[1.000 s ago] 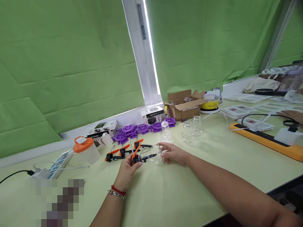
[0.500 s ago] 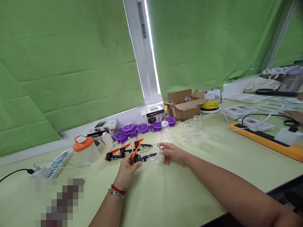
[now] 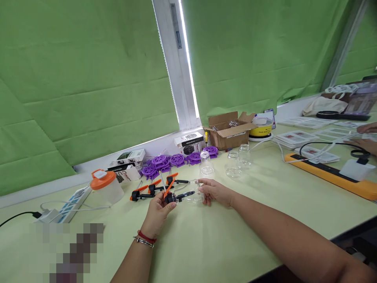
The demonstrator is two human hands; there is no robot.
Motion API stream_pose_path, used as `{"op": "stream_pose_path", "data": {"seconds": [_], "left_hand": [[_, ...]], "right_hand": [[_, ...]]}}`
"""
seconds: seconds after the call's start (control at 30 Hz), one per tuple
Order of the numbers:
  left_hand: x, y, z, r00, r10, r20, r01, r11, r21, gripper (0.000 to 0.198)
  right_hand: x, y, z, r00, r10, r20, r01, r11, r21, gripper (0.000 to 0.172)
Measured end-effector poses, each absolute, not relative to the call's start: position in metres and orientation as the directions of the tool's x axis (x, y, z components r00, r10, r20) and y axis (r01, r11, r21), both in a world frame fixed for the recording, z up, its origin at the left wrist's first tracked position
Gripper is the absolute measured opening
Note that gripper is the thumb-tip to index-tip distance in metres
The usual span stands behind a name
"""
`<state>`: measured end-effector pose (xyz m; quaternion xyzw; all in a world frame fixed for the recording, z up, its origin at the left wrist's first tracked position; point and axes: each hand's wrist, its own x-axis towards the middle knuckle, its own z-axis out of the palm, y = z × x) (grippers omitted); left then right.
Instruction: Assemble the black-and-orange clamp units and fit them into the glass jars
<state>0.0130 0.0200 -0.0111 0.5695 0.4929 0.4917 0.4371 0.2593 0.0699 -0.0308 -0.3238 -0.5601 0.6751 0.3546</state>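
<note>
My left hand (image 3: 158, 212) is closed on a black and orange pump part (image 3: 171, 195) whose black tube runs into a clear glass jar (image 3: 191, 193) lying on its side. My right hand (image 3: 216, 191) grips that jar at its far end. Just behind lie more orange and black pump parts (image 3: 147, 191) on the pale green table (image 3: 206, 243). Three clear jars (image 3: 235, 163) stand a little further back, apart from my hands.
Purple plastic discs (image 3: 173, 161) and small boxes (image 3: 129, 163) line the back edge. An orange-lidded jar (image 3: 106, 186) and a power strip (image 3: 69, 202) sit left. A cardboard box (image 3: 228, 131) and orange power strip (image 3: 332, 175) are right, where another person's hand (image 3: 366, 141) works.
My hands and the jar have stayed nearly still. The other person's hands at the far right have shifted slightly.
</note>
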Motion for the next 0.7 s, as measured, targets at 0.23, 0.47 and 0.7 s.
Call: {"op": "stream_pose_path", "data": {"seconds": [0.23, 0.47, 0.7], "left_hand": [[0.015, 0.019, -0.008, 0.026, 0.991, 0.132, 0.136, -0.135, 0.982, 0.041], [0.02, 0.015, -0.001, -0.005, 0.993, 0.12, 0.131, -0.119, 0.984, 0.042], [0.019, 0.018, -0.009, -0.047, 0.991, 0.122, 0.141, -0.115, 0.983, 0.041]], "right_hand": [[0.258, 0.068, -0.028, -0.544, 0.838, -0.039, -0.111, -0.118, -0.987, 0.044], [0.258, 0.067, -0.026, -0.545, 0.837, -0.053, -0.097, -0.125, -0.987, 0.045], [0.257, 0.065, -0.027, -0.414, 0.91, -0.007, 0.103, 0.039, -0.994, 0.056]]}}
